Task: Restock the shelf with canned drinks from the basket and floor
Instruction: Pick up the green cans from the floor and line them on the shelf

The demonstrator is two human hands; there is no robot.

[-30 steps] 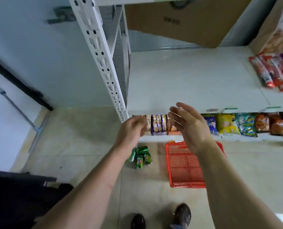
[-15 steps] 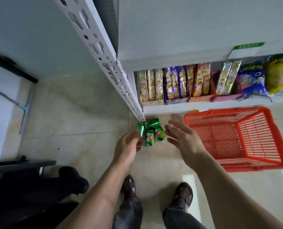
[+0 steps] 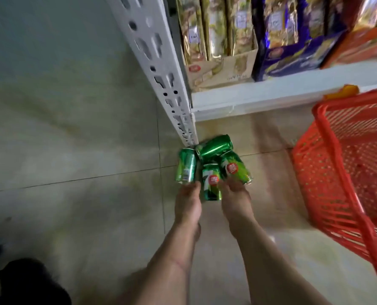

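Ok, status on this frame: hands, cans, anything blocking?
Left hand and right hand both down at the green cans, grip unclear. Four cans clustered on floor by shelf post. Red basket to the right, nothing blocking.

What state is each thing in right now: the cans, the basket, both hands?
green cans: four, lying on their sides, clustered on the floor at the foot of the shelf post.
red basket: on the floor right of the cans; no cans visible inside.
left hand: at the leftmost can, grip unclear.
right hand: at the rightmost can, grip unclear.
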